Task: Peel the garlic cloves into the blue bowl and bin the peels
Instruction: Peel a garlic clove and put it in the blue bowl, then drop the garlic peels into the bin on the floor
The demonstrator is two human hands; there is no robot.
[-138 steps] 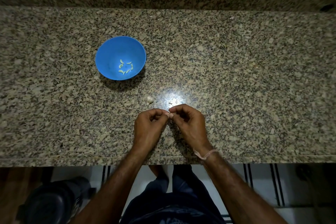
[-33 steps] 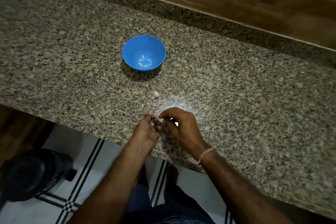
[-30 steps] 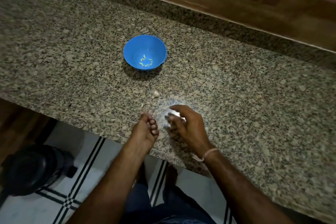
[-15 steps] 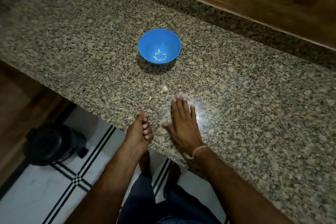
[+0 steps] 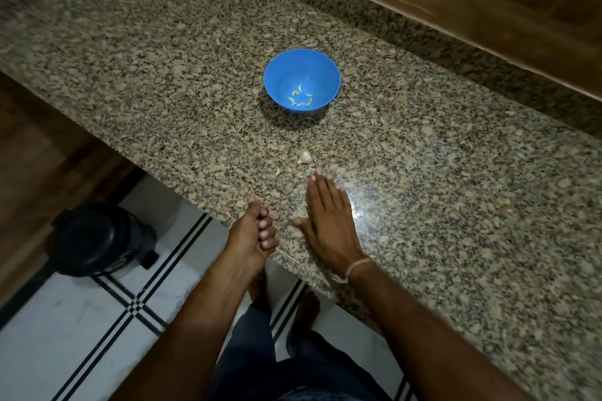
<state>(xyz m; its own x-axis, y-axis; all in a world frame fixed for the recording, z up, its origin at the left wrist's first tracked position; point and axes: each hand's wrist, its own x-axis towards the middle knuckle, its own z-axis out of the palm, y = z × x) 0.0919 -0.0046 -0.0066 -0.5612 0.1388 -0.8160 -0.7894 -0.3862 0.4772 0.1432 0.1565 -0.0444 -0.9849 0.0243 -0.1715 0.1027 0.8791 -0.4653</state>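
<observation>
On the table (image 5: 456, 205), near its front edge, I have the right hand (image 5: 329, 221) lying flat, fingers straight and together, palm down on the stone. The left hand (image 5: 252, 234) sits just beside it at the very edge, fingers curled in like a cup; I cannot tell whether it holds any peels.

As I judge it, the job is well along but not finished. The bowl (image 5: 283, 75) stands further back with a small ring of peeled cloves (image 5: 300, 97) in its bottom. One clove (image 5: 304, 157) lies bare on the table between bowl and right hand, and it looks unpeeled to me. A scrap of peel (image 5: 277, 171) lies close to its left. So what is left: that clove, and the peels to go in the bin (image 5: 94, 238), which stands on the floor, below and to the left of the table.

The clove is just beyond the right fingertips (image 5: 317, 176), apart from them, and well apart from the left hand. The peel scrap lies between the two hands' reach, nearer the right.
</observation>
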